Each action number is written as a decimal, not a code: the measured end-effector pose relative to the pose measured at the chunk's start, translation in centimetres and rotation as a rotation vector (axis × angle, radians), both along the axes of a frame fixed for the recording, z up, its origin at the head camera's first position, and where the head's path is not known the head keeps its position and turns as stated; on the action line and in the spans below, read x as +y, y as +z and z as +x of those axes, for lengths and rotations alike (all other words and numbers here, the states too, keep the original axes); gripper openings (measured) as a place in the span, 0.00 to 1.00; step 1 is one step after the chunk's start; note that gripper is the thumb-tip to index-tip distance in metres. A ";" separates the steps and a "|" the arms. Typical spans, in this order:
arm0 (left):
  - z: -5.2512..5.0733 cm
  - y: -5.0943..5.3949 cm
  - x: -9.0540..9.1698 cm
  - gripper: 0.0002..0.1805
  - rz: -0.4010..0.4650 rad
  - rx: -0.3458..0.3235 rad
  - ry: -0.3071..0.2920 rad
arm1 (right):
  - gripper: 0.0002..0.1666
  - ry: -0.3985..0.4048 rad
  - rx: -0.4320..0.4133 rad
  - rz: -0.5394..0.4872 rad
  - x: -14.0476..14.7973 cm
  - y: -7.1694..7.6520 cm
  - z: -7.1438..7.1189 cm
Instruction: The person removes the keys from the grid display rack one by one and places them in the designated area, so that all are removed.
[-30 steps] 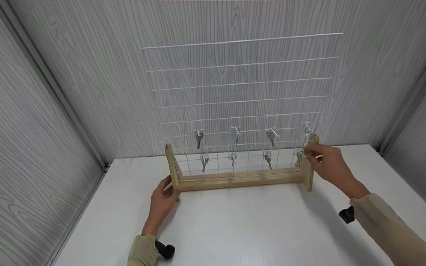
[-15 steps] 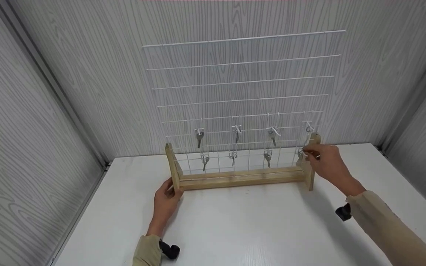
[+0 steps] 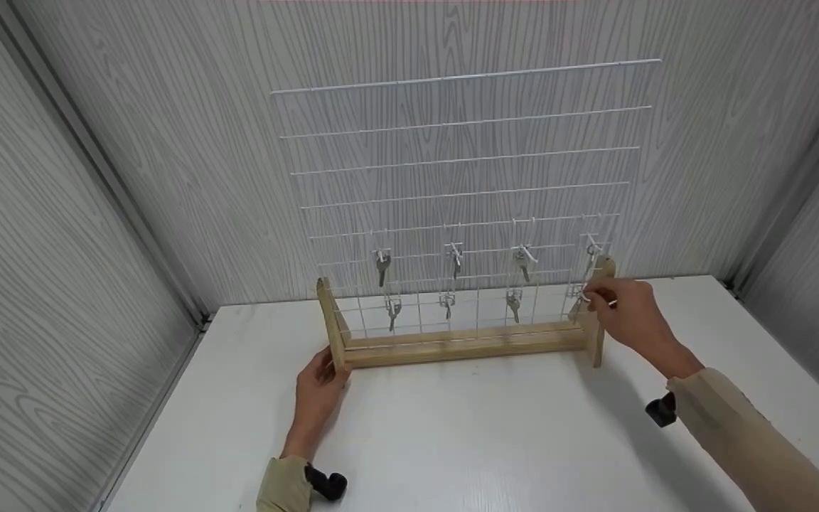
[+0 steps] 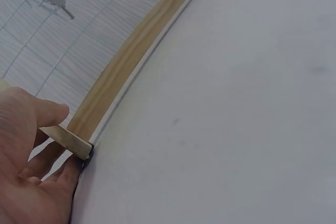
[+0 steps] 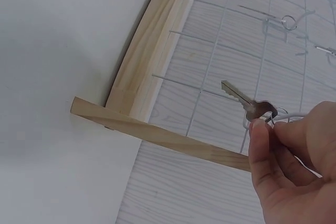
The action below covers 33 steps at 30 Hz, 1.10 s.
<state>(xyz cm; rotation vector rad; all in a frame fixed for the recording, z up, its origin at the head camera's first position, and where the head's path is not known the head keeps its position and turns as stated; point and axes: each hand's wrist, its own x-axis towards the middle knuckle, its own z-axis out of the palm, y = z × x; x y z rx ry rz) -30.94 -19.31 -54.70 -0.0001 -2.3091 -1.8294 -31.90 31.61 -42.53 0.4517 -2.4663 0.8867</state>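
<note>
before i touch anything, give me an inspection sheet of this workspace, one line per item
Surface: white table, bearing the wooden stand
Job's things: wire grid upright in a wooden stand; keys hang in two rows on white hooks
Clutter: nothing seen
Hands: left hand grips the stand's left end; right hand pinches at the lower right key, exact contact partly hidden
Cables: nothing seen
Surroundings: grey wood-grain panels behind and at both sides
</note>
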 end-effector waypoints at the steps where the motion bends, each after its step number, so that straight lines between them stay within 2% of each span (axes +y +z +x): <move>1: 0.0 -0.1 0.0 0.32 0.006 -0.007 0.000 | 0.07 0.000 0.001 -0.001 0.0 0.0 0.1; 11: 0.2 -0.4 -0.4 0.32 0.061 -0.061 -0.004 | 0.08 0.007 -0.001 -0.030 0.2 0.1 0.9; 21: 0.4 -0.1 -0.5 0.31 0.037 -0.076 -0.002 | 0.08 0.017 -0.019 -0.048 0.3 0.4 1.5; 27: 0.4 0.0 -0.4 0.31 0.026 -0.076 0.001 | 0.08 0.024 -0.061 -0.096 0.3 0.9 2.1; 33: 0.4 -0.2 -0.3 0.31 0.003 -0.075 0.019 | 0.07 0.015 -0.103 -0.100 0.4 1.2 2.8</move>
